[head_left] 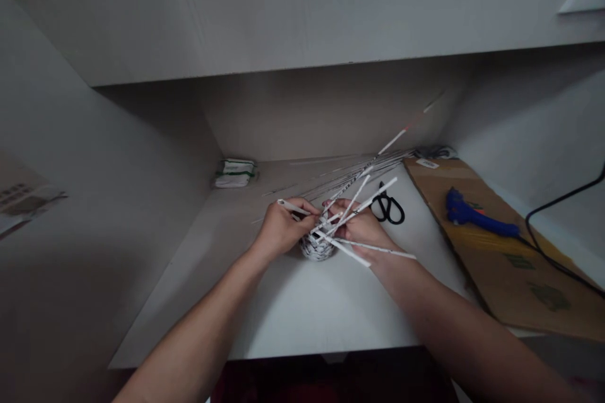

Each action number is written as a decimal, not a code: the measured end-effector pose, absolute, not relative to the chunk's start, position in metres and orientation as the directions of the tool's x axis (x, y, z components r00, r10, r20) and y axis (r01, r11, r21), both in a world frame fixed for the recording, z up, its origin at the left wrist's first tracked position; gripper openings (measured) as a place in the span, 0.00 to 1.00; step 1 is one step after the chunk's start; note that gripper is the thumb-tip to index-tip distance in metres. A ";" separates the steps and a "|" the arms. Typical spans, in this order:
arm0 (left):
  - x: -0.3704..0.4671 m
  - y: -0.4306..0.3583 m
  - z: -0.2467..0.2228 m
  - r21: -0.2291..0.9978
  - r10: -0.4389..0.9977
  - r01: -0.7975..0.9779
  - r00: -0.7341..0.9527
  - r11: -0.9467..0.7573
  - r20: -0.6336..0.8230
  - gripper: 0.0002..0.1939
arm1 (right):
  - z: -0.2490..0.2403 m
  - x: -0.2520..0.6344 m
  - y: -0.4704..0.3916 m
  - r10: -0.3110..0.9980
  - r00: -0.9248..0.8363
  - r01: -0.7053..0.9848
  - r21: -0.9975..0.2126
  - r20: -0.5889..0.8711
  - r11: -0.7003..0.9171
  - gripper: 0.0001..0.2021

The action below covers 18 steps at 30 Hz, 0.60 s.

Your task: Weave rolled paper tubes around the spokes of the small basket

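Observation:
A small woven basket of rolled paper strips stands on the white table between my hands. Several loose white paper strips stick out of its top, mostly to the right. My left hand is at the basket's left side, its thumb and fingers pinched on a paper strip. On the far right side, my right hand has its fingers closed around the strips at the rim, partly hidden behind them. One long strip rises from there toward the back right.
Black-handled scissors lie right of my right hand. Loose paper sticks lie behind. A blue glue gun with a black cord rests on cardboard at right. A wrapped packet sits back left. An overhead panel overhangs the table.

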State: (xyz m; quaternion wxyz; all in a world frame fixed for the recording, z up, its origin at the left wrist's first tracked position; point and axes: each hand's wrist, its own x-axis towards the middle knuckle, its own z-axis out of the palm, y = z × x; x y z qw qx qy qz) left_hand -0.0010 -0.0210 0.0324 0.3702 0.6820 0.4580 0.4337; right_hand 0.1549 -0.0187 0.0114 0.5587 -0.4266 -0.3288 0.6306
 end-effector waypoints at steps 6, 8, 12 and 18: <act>-0.001 -0.020 0.026 0.857 0.918 0.344 0.236 -0.385 0.318 0.06 | 0.013 0.153 -0.021 0.995 0.050 -0.375 -0.925 -0.091 -0.066 0.16; -0.002 -0.019 0.023 0.835 0.911 0.368 0.225 -0.408 0.346 0.06 | 0.014 0.152 -0.021 0.994 0.065 -0.359 -0.932 -0.083 -0.054 0.16; -0.004 -0.015 0.018 0.801 0.907 0.426 0.176 -0.420 0.382 0.07 | 0.017 0.151 -0.022 0.992 0.019 -0.375 -0.921 -0.125 -0.109 0.16; -0.003 -0.014 0.017 0.782 0.898 0.443 0.185 -0.440 0.400 0.08 | 0.017 0.150 -0.023 0.996 0.038 -0.327 -0.943 -0.080 -0.063 0.19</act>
